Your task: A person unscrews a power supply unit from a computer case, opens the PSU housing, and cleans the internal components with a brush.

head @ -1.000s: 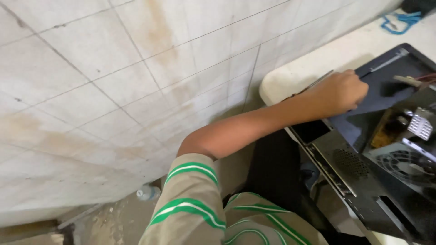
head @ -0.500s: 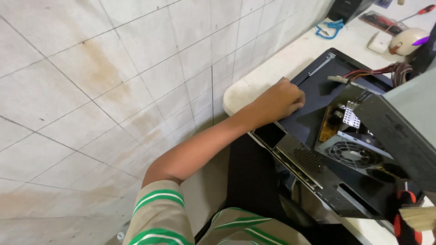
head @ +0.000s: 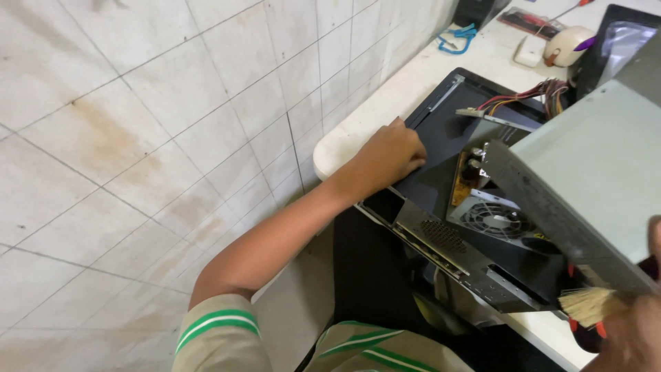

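The brush (head: 586, 305), pale-bristled with red at its handle, sits at the lower right corner, nearest the camera, gripped by the right hand (head: 630, 337); that hand is cut off by the frame edge, so only part of its closed grip shows and the handle is mostly hidden. Just above the bristles is the grey metal power supply box (head: 585, 172), tilted, its far end running out of the frame. Beneath it lies the open black computer case (head: 441, 148) on the white tabletop (head: 344, 148), with a round fan (head: 497, 219) and a yellowish circuit board (head: 463, 180) partly covered by the box. The left hand (head: 392, 153) rests on the case's flat black panel near the tabletop's rounded corner, fingers curled under so the grip cannot be judged. Farther off are a bundle of coloured wires (head: 544, 93), a white mouse (head: 568, 45) and blue scissors (head: 456, 38). Against the earlier frames, the view has swung right, bringing the grey box, the brush and the right hand into sight, while the left hand stays on the panel.
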